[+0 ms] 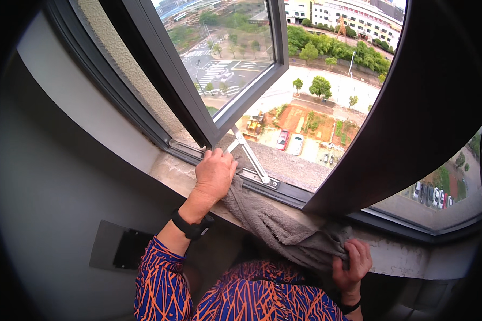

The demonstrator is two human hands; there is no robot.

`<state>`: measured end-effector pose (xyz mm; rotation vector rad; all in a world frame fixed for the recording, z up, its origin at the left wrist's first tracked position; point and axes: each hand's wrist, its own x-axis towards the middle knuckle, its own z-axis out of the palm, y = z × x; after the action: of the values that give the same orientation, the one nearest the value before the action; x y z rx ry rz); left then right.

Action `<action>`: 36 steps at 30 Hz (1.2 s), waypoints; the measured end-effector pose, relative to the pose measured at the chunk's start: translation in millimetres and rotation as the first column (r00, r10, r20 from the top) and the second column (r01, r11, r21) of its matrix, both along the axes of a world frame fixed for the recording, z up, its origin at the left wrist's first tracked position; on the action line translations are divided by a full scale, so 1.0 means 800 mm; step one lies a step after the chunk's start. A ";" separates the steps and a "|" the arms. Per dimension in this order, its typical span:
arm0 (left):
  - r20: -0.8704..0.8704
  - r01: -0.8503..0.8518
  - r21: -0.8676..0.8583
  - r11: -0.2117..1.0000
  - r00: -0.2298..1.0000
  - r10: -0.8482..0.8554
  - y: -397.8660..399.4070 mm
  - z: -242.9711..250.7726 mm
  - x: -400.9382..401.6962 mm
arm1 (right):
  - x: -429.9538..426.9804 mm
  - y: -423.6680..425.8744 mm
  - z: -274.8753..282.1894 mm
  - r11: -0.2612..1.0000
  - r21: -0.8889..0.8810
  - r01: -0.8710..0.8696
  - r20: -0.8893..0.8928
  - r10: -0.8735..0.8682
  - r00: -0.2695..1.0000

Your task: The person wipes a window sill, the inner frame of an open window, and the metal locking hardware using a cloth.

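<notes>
A grey terry cloth (265, 220) stretches between my two hands and drapes over the inner windowsill (172, 168). My left hand (215, 170) grips one end of it at the lower track of the window frame (293, 192), just under the bottom corner of the open casement sash (215, 134). The metal friction stay (251, 154) joins sash and frame to the right of that hand. At the lower right, my right hand (353, 261) holds the cloth's other end against the sill's inner edge. My left fingertips are partly hidden behind the knuckles.
A wide dark mullion (377, 132) rises to the right, with another glass pane (442, 192) beyond it. Outside the opening is a long drop to parked cars (290, 142) and a road. A dark plate (118, 245) sits on the wall at lower left.
</notes>
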<state>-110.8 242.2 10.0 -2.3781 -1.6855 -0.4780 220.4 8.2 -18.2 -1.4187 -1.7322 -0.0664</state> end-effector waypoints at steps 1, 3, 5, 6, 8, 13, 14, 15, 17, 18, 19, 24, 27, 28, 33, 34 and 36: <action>-0.001 -0.007 0.003 1.000 1.000 0.007 -0.002 -0.001 0.007 | -0.001 0.000 0.000 1.000 0.001 0.004 -0.003 -0.004 1.000; 0.102 0.207 -0.074 0.975 0.975 -0.200 -0.009 -0.002 0.025 | -0.002 0.001 0.001 1.000 0.009 0.001 0.006 -0.001 1.000; 0.173 0.270 -0.093 0.958 0.952 -0.251 -0.019 0.006 0.036 | -0.003 0.001 0.000 1.000 0.019 0.000 0.015 0.000 1.000; 0.248 0.349 -0.112 0.930 0.916 -0.314 -0.021 0.010 0.045 | -0.001 0.001 -0.002 1.000 0.017 0.005 0.012 -0.005 1.000; 0.451 0.482 -0.169 0.860 0.813 -0.367 -0.030 0.027 0.058 | -0.001 0.002 -0.004 1.000 0.018 0.009 0.006 -0.009 1.000; 0.466 0.515 -0.103 0.851 0.781 -0.416 -0.046 0.042 0.070 | -0.001 0.001 0.000 1.000 0.013 0.008 0.004 -0.008 1.000; 0.294 0.452 -0.116 0.884 0.866 -0.404 -0.034 0.027 0.060 | 0.000 0.000 0.000 1.000 0.014 0.008 0.005 -0.008 1.000; 0.294 0.453 -0.113 0.884 0.866 -0.406 -0.023 0.019 0.052 | 0.001 -0.001 0.000 1.000 0.010 0.002 0.002 -0.002 1.000; 0.118 0.235 -0.020 0.972 0.966 -0.231 -0.001 0.011 0.036 | 0.003 0.000 0.001 1.000 0.011 0.001 0.001 -0.001 1.000; 0.113 0.232 -0.015 0.973 0.967 -0.229 0.001 0.014 0.025 | 0.004 -0.001 0.002 1.000 -0.002 -0.021 -0.009 0.021 1.000; 0.183 0.177 -0.067 0.982 0.970 -0.162 0.008 0.014 0.015 | 0.004 -0.001 0.003 0.999 -0.018 -0.031 -0.015 0.031 0.999; 0.611 0.207 -0.144 0.968 0.788 -0.077 -0.016 0.032 -0.007 | 0.008 -0.004 0.037 0.979 -0.161 -0.122 0.005 0.125 0.992; 0.798 0.233 -0.145 0.962 0.601 -0.025 -0.038 0.031 -0.016 | 0.012 -0.005 0.048 0.950 -0.264 -0.166 0.073 0.191 0.979; 0.826 0.245 -0.131 0.961 0.563 -0.031 -0.046 0.031 -0.022 | 0.012 -0.005 0.050 0.942 -0.292 -0.162 0.138 0.209 0.968; 0.934 0.297 -0.134 0.945 0.357 0.020 -0.072 0.037 -0.048 | 0.004 -0.017 0.040 0.943 -0.321 -0.089 0.110 0.131 0.985; 0.957 0.303 -0.112 0.946 0.290 0.021 -0.075 0.038 -0.055 | -0.008 -0.023 0.041 0.952 -0.280 -0.125 -0.136 0.090 0.987; 0.984 0.323 -0.061 0.944 0.177 0.003 -0.072 0.038 -0.069 | -0.038 -0.027 0.050 0.924 -0.276 -0.263 -0.739 -0.030 0.673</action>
<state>-165.8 184.5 40.2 -2.5171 -1.8556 -2.4692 190.3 -13.8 21.7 -1.3074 -1.1564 0.8453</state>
